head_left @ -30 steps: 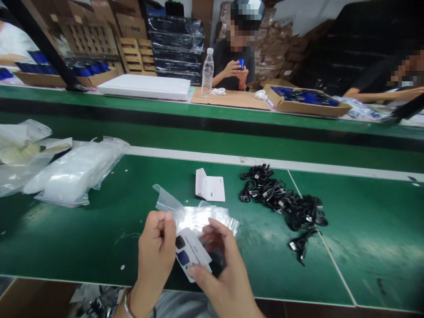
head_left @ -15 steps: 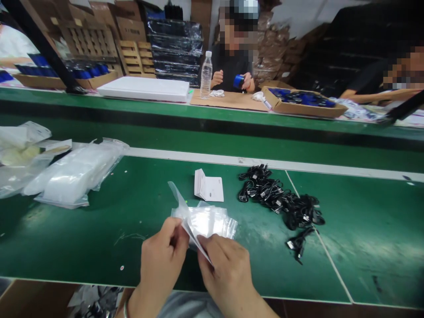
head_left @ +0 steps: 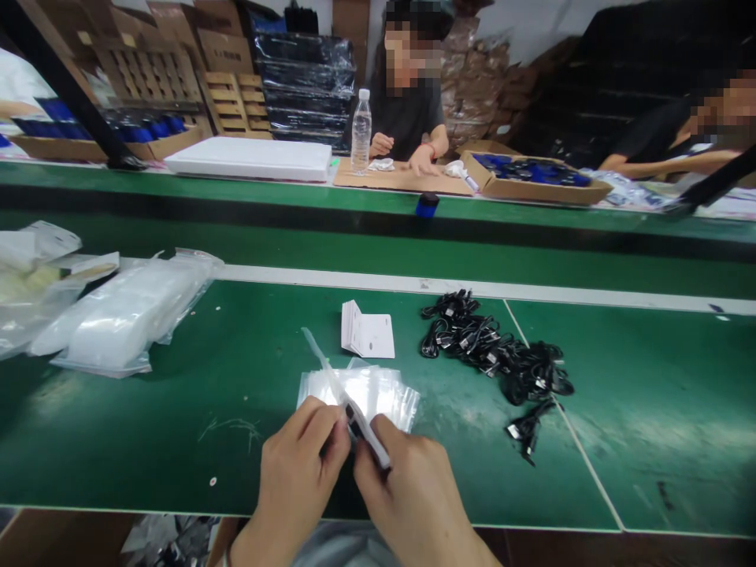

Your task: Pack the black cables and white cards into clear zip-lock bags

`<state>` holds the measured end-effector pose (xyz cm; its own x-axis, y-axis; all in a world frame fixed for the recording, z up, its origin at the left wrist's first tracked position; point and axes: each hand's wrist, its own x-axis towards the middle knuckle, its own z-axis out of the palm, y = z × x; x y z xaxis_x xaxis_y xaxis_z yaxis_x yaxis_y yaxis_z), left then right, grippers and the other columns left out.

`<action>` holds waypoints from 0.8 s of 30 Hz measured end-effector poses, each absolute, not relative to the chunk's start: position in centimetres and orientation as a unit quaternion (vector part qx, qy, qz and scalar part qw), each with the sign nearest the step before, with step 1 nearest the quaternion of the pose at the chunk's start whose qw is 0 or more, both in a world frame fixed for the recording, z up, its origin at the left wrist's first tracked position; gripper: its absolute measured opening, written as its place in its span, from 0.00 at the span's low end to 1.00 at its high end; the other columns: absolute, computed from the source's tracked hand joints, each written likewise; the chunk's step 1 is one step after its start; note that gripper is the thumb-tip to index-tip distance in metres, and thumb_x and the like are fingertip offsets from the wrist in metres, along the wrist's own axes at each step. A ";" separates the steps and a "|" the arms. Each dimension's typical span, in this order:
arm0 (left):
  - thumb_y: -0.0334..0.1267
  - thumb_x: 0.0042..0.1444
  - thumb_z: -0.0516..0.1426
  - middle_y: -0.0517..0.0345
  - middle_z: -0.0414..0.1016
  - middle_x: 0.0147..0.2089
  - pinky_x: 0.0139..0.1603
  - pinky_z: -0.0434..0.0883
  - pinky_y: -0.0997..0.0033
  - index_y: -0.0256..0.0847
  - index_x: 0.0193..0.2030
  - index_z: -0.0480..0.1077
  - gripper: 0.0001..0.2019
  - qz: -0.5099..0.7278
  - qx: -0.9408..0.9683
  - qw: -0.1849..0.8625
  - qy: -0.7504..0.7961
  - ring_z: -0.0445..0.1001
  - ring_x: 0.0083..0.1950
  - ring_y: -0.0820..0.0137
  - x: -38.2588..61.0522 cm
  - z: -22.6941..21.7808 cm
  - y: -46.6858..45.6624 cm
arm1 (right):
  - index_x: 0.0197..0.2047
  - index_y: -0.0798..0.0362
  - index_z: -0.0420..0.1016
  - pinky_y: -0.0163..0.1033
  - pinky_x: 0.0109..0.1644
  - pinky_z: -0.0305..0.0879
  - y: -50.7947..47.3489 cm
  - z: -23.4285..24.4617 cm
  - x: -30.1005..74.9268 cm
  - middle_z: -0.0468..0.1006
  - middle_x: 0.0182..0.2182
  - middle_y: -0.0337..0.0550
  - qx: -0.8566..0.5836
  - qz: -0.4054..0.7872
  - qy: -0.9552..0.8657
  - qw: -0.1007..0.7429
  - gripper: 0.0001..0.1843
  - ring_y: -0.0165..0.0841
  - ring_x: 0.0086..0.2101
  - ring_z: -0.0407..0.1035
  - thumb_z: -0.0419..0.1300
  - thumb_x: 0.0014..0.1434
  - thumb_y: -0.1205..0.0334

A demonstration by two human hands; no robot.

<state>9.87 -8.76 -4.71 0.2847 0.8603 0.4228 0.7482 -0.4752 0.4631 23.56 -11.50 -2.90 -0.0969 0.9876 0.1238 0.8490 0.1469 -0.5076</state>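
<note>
Fingers (head_left: pixel 319 427) of both hands are closed, with my left hand (head_left: pixel 298 468) and right hand (head_left: pixel 407 504) meeting just above the near edge of the green table (head_left: pixel 147 425). Between them I am pinching a white card (head_left: pixel 369 442), tilted and seen almost edge-on, together with a clear zip bag (head_left: pixel 322 364) whose thin flap sticks up past my left hand. I cannot tell from this view whether the card sits inside the bag or only against it. The card looks light and fairly stiff, so its edges seem the best place to hold it. The bag looks soft and probably slippery, and it would likely flop unless pinched close to the card.

Just beyond my hands lies a loose stack of clear zip bags (head_left: pixel 360 398), and past that a few folded white cards (head_left: pixel 366 335) stand partly open. To the right is a heap of black cables (head_left: pixel 490 350), near but apart from my right hand. Far to the left, bulk packs of plastic bags (head_left: pixel 124 315) lie on the table. None of these stands in my way. Across the far ledge, a co-worker (head_left: pixel 405 102) sits behind a water bottle (head_left: pixel 361 132), and a blue cylinder (head_left: pixel 427 205) stands near a cardboard tray (head_left: pixel 535 190) of blue parts.
</note>
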 end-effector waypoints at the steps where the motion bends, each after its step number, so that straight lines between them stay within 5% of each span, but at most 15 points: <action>1: 0.34 0.61 0.49 0.62 0.67 0.27 0.28 0.64 0.78 0.41 0.30 0.66 0.09 0.323 0.799 0.088 0.499 0.68 0.26 0.75 9.9 -4.7 -8.8 | 0.25 0.51 0.64 0.36 0.20 0.43 -11.6 -2.9 23.5 0.73 0.14 0.38 -0.641 0.162 -0.716 0.227 0.09 0.31 0.13 0.66 0.49 0.56 0.67; 11: 0.32 0.61 0.49 0.60 0.68 0.29 0.30 0.67 0.75 0.41 0.31 0.66 0.09 0.313 0.821 0.100 0.467 0.69 0.30 0.72 10.1 -5.2 -9.1 | 0.27 0.53 0.65 0.37 0.21 0.44 -11.8 -2.8 23.9 0.75 0.17 0.42 -0.635 0.196 -0.722 0.194 0.09 0.34 0.16 0.69 0.48 0.57 0.67; 16: 0.31 0.60 0.49 0.60 0.65 0.32 0.27 0.67 0.76 0.41 0.33 0.65 0.07 0.321 0.818 0.097 0.468 0.69 0.28 0.74 9.8 -4.8 -9.1 | 0.31 0.52 0.66 0.33 0.24 0.55 -11.8 -2.1 24.6 0.76 0.23 0.41 -0.572 0.333 -0.700 0.269 0.09 0.30 0.21 0.70 0.47 0.59 0.68; 24: 0.29 0.57 0.50 0.56 0.58 0.43 0.33 0.72 0.75 0.42 0.33 0.66 0.06 0.333 0.820 0.112 0.452 0.70 0.34 0.75 9.7 -3.9 -9.7 | 0.20 0.52 0.64 0.32 0.24 0.52 -11.6 -2.2 25.4 0.68 0.20 0.36 -0.587 0.307 -0.689 0.293 0.14 0.28 0.20 0.61 0.53 0.57 0.68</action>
<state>9.66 -9.70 -3.91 0.3706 0.8154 0.4448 0.6669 -0.5669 0.4836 25.41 -11.64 -2.24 -0.1384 0.9894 0.0439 0.6295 0.1221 -0.7674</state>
